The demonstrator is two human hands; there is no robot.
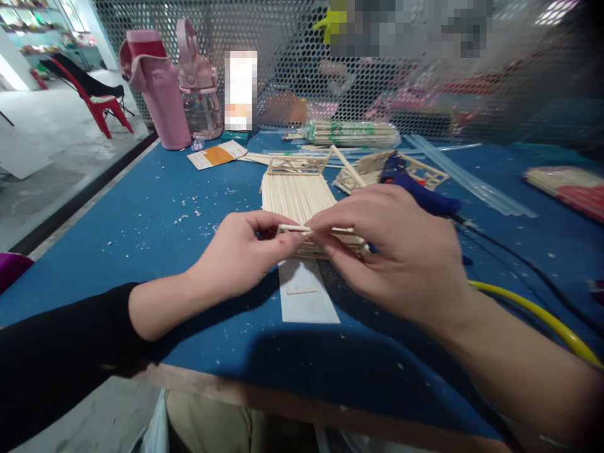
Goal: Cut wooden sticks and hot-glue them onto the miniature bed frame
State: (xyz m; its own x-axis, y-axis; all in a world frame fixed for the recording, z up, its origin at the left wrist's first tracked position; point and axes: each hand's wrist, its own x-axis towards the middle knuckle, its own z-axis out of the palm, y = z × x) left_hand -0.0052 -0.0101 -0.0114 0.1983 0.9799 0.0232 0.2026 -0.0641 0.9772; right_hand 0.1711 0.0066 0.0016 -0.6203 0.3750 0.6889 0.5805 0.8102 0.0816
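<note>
A short pale wooden stick (295, 228) is pinched in my left hand (238, 255), between thumb and fingers. The fingertips of my right hand (401, 251) are closed together at the stick's right end. Just behind and below both hands lies a small structure of glued wooden sticks (297, 196), with a slatted deck and a low truss railing at its far end. My fingers hide part of its near side. On the table in front is a white paper strip (309, 311) with another short stick (302, 291) on it. A blue glue gun (425, 192) rests beyond my right hand.
A black cable (514, 248) and a yellow hose (538, 308) run along the right. Clear glue sticks (472, 179), bagged wooden sticks (353, 133) and a card (217, 154) lie at the back. A pink flask (163, 94) and a clear bottle (202, 107) stand back left, before a perforated metal screen (283, 31).
</note>
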